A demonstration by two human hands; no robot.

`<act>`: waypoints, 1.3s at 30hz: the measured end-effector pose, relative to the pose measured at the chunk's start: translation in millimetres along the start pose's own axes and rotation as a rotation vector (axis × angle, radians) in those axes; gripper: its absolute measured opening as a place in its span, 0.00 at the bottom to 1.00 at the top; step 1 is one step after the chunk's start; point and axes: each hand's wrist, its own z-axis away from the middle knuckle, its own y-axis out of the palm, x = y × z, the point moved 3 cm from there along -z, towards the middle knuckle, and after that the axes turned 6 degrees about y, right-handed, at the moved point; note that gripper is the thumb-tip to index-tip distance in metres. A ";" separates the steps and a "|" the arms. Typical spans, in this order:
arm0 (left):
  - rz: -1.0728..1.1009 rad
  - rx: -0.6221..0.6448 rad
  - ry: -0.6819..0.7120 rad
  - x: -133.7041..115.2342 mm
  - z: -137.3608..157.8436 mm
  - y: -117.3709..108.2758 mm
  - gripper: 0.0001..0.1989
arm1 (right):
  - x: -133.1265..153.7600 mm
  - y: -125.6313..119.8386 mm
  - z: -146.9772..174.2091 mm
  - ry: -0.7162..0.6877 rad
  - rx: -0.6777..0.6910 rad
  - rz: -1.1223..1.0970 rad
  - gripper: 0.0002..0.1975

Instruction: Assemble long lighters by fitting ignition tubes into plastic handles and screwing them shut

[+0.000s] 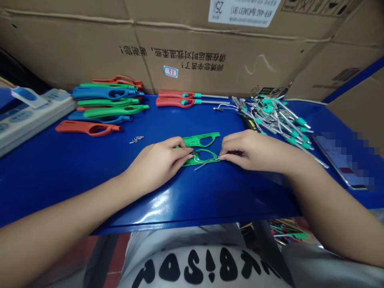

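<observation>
Two green lighter casing halves lie in front of me. The nearer casing half [207,161] has its inner side up, with a thin wire running round its trigger opening. My left hand [162,160] pinches its handle end, fingertips close to a small dark part by the opening. My right hand [249,150] has its thumb and finger closed at the narrow tip of the same half. Just behind it rests the other casing half [198,140], its handle end partly hidden by my left hand. A thin pale tube [200,166] sticks out below the nearer half.
Several small screws [137,139] lie left of my hands. Coloured casings [105,94] are piled back left near a power strip [27,114]. Two red lighters [175,102] lie by the cardboard box [180,40]. Metal lighter tubes with wires [279,116] and a phone [342,160] are right.
</observation>
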 end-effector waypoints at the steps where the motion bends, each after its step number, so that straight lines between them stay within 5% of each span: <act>1: -0.001 0.003 0.002 -0.1 0.2 -0.3 0.14 | -0.5 0.8 -0.9 0.017 -0.009 -0.023 0.11; 6: -0.019 0.013 0.018 -1.3 2.2 -1.4 0.14 | 3.8 5.9 -3.6 0.035 -0.105 -0.028 0.15; 14: 0.074 0.056 0.026 -0.9 1.6 -2.4 0.15 | 14.0 18.3 -7.4 -0.035 -0.022 -0.077 0.03; 39: 0.197 -0.034 0.004 -1.8 2.8 -9.9 0.12 | 13.1 11.0 -1.9 0.047 -0.027 -0.069 0.03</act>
